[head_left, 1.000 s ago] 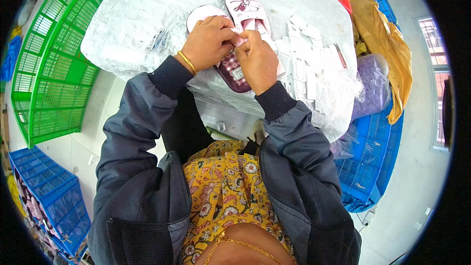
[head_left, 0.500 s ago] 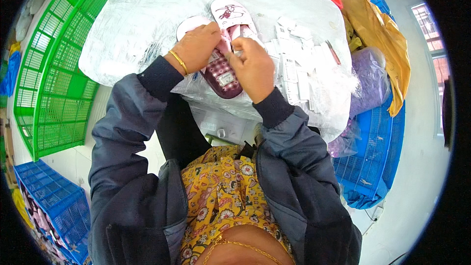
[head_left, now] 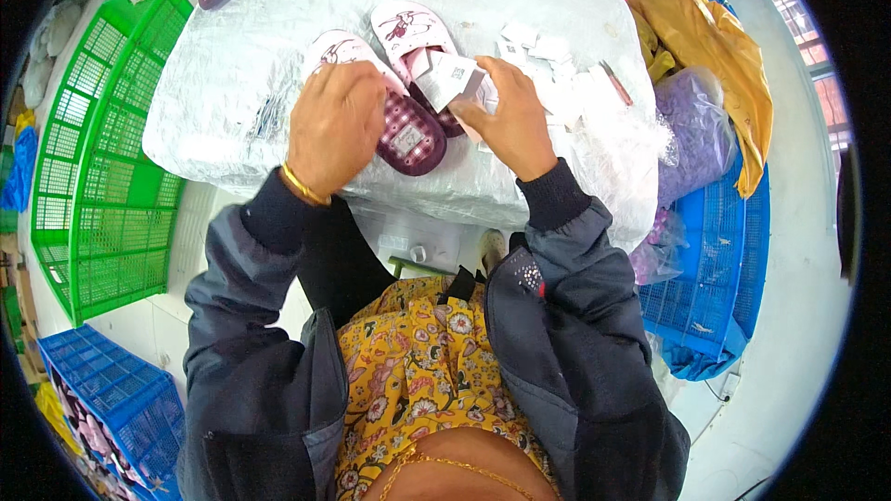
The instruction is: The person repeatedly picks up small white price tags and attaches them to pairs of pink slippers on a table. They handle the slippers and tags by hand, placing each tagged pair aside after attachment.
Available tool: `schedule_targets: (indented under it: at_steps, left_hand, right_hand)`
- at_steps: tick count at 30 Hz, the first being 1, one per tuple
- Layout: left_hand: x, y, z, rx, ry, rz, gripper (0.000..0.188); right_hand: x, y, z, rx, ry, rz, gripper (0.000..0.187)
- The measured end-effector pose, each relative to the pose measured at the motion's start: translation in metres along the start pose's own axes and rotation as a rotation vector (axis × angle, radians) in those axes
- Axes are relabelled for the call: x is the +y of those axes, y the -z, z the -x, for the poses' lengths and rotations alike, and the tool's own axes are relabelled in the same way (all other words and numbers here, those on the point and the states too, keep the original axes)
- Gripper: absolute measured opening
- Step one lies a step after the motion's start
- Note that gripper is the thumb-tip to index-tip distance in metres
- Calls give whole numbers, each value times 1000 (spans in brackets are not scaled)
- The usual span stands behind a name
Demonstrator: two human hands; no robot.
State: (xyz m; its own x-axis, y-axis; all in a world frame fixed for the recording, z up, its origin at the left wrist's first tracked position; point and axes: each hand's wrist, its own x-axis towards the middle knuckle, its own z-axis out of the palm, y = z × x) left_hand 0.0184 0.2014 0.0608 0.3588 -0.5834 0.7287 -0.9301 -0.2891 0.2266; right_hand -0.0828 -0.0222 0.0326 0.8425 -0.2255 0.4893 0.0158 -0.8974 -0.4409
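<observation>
While slippers [head_left: 410, 137] lie between them, the right hand [head_left: 516, 122] pinches a white tag [head_left: 453, 76], the left hand's [head_left: 336, 126] grip unclear.

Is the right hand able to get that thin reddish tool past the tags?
Probably yes: mostly low-lying white tags are between the right hand and the thin reddish tool. That hand seems to hold a white card, which might need putting down first.
</observation>
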Motion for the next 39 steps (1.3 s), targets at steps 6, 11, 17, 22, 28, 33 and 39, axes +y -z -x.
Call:
schedule_targets:
  at_steps: [6,11,17,22,28,33,39]
  left_hand:
    - [7,-8,22,-144,536,370,7]
    - [5,-26,11,45,752,765,8]
    - [-1,-45,8,-24,792,868,10]
    - [-6,-43,6,-32,800,1010,8]
    - [-12,-35,12,-128,773,830,8]
    - [-14,-31,12,-152,729,637,8]
    - [-22,-41,15,-145,603,572,7]
  right_hand:
    - [-2,-8,-16,-180,-182,-277,61]
    - [-14,-6,0,-148,13,-308,45]
    - [-32,-4,2,-110,136,-142,45]
    - [-15,-29,-12,-61,-188,-351,38]
    - [-4,1,-22,-58,-144,-338,36]
    - [-23,22,-14,-34,364,0,35]
    - [-44,-1,30,-167,345,-68,30]
